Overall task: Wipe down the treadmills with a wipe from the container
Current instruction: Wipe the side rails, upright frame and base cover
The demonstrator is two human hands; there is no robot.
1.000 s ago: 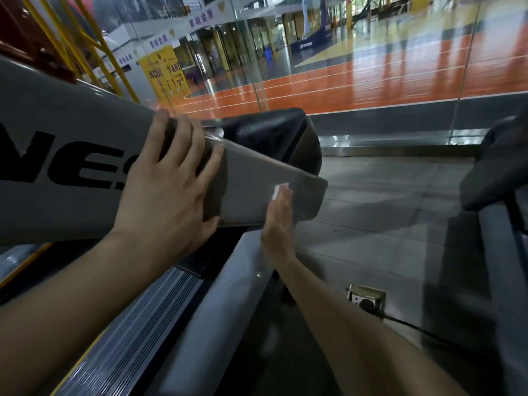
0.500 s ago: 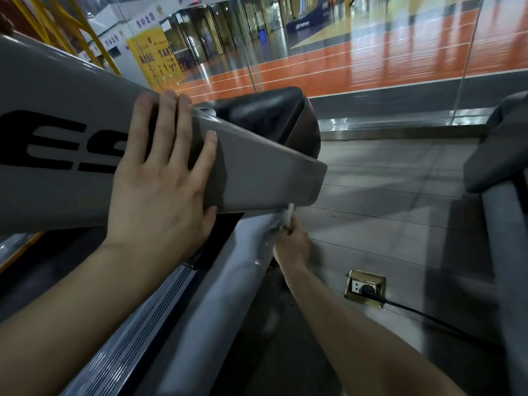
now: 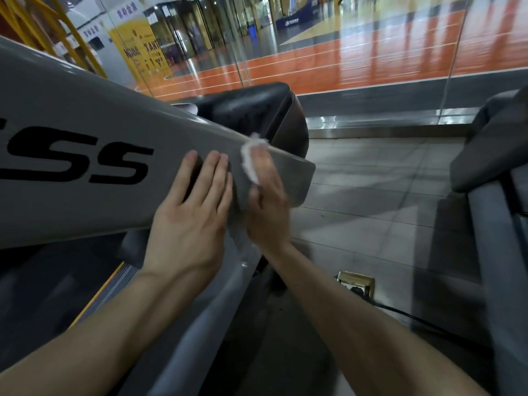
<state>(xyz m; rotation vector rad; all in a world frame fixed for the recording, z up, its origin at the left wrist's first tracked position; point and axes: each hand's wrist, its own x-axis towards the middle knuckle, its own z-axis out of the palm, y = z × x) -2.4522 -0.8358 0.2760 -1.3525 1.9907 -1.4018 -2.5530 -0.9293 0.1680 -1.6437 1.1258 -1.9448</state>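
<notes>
flat right hand (image 3: pixel 268 212) presses wipe (image 3: pixel 250 157) on treadmill panel (image 3: pixel 85 110) lettered "ss"; left hand (image 3: pixel 188 224) flat.

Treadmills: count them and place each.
2. A grey treadmill with black lettering fills the left; a dark grey treadmill shows at the right edge. Others may be out of frame.

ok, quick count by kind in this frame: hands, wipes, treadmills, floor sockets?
Hands: 2, left hand and right hand
Wipes: 1, wipe under the right hand
Treadmills: 2, near treadmill and second treadmill at the right edge
Floor sockets: 1, floor socket
Total: 6
</notes>
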